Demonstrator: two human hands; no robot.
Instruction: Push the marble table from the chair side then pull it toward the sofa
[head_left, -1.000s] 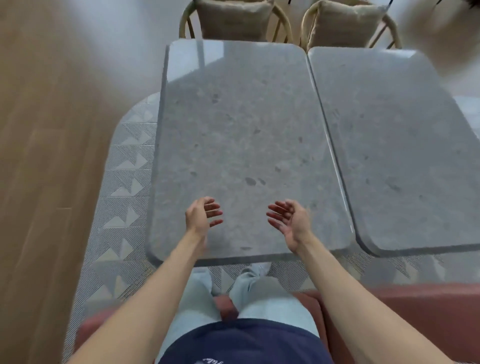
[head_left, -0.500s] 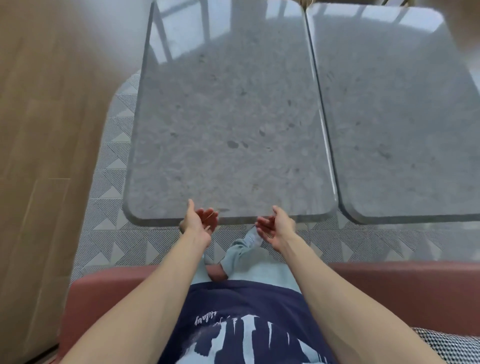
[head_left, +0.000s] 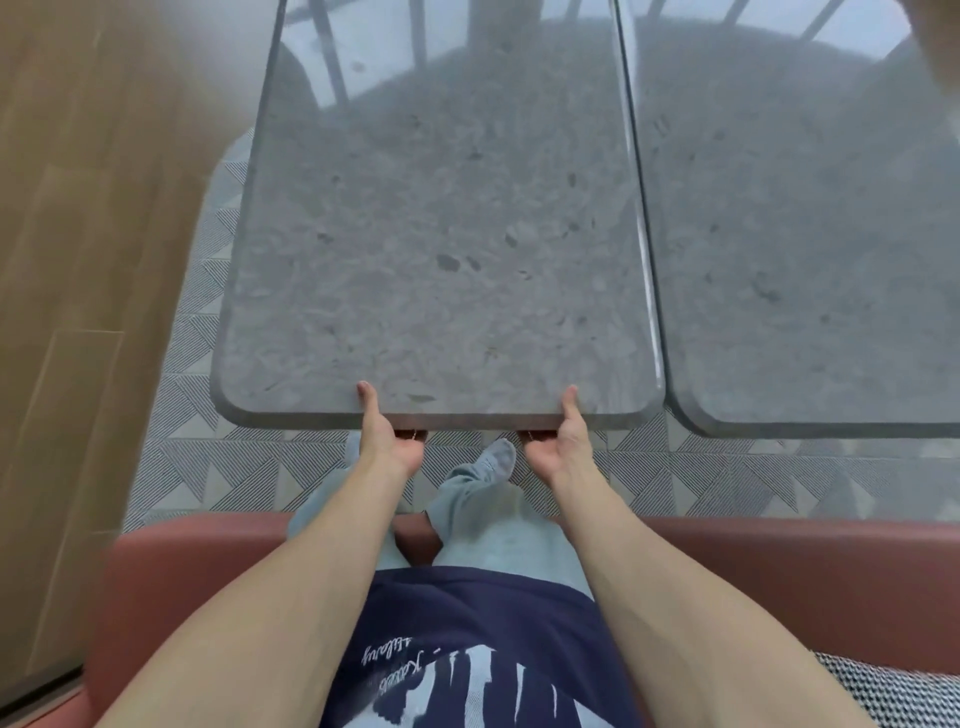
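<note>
The grey marble table (head_left: 447, 218) with rounded corners fills the middle of the head view, its near edge just in front of my knees. My left hand (head_left: 387, 439) grips that near edge left of centre, thumb on top and fingers hidden under the slab. My right hand (head_left: 558, 441) grips the same edge right of centre in the same way. I am seated on a reddish-brown sofa (head_left: 171, 582) at the bottom of the view. The chairs are out of frame; only reflections show at the table's far end.
A second grey marble table (head_left: 810, 234) stands right beside the first, a thin gap between them. A patterned grey rug (head_left: 208, 467) lies under both. Wooden floor (head_left: 78, 260) runs along the left. A checked cushion (head_left: 904, 696) lies at bottom right.
Both hands dropped from above the tabletop to its near edge and closed on it. The view tilted down, so the chairs left the frame and the sofa came into view.
</note>
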